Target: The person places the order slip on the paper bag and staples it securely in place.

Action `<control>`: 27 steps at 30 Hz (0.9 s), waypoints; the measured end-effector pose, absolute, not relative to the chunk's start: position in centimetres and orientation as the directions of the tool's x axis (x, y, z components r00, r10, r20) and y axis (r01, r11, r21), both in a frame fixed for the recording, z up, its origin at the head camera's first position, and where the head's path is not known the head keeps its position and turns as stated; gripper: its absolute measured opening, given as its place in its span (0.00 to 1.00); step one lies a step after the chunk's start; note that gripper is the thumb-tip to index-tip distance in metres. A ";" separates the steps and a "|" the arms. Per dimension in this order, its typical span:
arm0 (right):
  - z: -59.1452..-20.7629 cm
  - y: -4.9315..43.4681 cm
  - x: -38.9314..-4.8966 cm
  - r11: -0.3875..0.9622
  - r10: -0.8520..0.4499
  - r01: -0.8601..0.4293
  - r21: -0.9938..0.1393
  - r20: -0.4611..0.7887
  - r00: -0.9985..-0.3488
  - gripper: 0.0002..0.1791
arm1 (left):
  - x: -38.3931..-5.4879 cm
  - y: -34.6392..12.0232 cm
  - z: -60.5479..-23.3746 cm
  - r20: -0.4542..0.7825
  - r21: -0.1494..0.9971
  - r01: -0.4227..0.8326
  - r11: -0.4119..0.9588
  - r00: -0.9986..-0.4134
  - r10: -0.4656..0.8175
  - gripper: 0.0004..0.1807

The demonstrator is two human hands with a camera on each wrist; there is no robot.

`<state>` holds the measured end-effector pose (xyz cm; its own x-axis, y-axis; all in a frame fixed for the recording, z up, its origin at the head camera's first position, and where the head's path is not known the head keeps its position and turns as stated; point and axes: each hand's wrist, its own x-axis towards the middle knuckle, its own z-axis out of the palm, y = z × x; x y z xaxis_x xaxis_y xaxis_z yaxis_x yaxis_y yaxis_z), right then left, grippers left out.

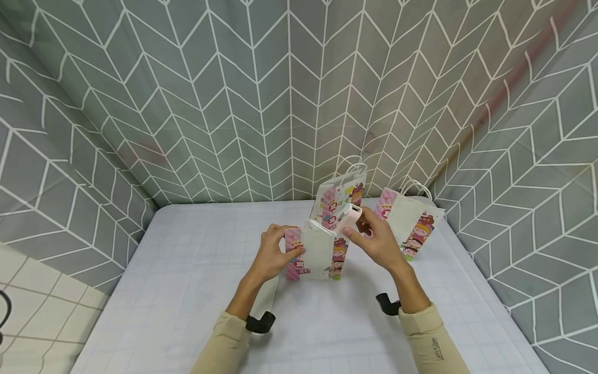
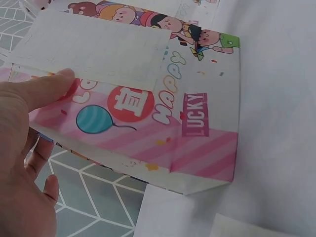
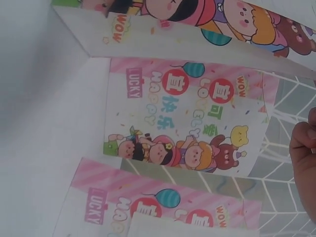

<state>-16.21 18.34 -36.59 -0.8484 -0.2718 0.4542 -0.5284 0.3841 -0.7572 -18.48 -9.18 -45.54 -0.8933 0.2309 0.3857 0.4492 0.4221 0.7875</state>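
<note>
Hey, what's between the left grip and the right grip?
In the head view, the front paper bag, held by the left grip, and a small white item in the right grip.

1. Left of the left hand (image 1: pixel 273 249), another hand could pass freely over the table (image 1: pixel 196 249).
2. The rear bag (image 1: pixel 347 193) stands behind the front bag (image 1: pixel 317 257), blocking straight reach.
3. The right bag (image 1: pixel 401 217) obstructs beside the right hand (image 1: pixel 380 244).
4. Beyond the table, the curtain (image 1: pixel 233 104) bars the way.

curtained-off nook, grey chevron curtains (image 1: pixel 261 104), white table (image 1: pixel 201 254)
</note>
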 end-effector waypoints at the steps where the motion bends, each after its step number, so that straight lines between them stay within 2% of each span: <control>1: -36.7 18.5 -16.2 0.386 -0.269 -0.525 -0.758 0.452 -0.850 0.18 | -18.5 -9.3 -45.6 0.392 0.780 0.455 0.429 -0.891 0.231 0.22; 5: -37.1 18.8 -16.2 0.386 -0.276 -0.516 -0.764 0.438 -0.855 0.16 | -18.5 -9.8 -46.1 0.399 0.761 0.450 0.467 -0.893 0.209 0.21; 12: -37.2 19.3 -16.1 0.407 -0.266 -0.492 -0.770 0.415 -0.870 0.13 | -18.4 -10.5 -46.5 0.397 0.756 0.424 0.499 -0.903 0.166 0.25; 20: -40.2 20.9 -17.5 0.445 -0.253 -0.458 -0.769 0.383 -0.888 0.16 | -18.4 -11.3 -46.5 0.405 0.755 0.411 0.510 -0.905 0.130 0.24; 27: -41.4 22.3 -17.5 0.472 -0.248 -0.415 -0.778 0.335 -0.909 0.15 | -18.5 -12.1 -46.6 0.398 0.764 0.385 0.518 -0.913 0.092 0.27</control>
<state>-17.45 22.27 -41.42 -0.9092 -0.2477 0.3345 -0.4148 0.4715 -0.7782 -18.52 -12.14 -46.62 -0.9128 0.0922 0.3980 0.3854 0.5175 0.7640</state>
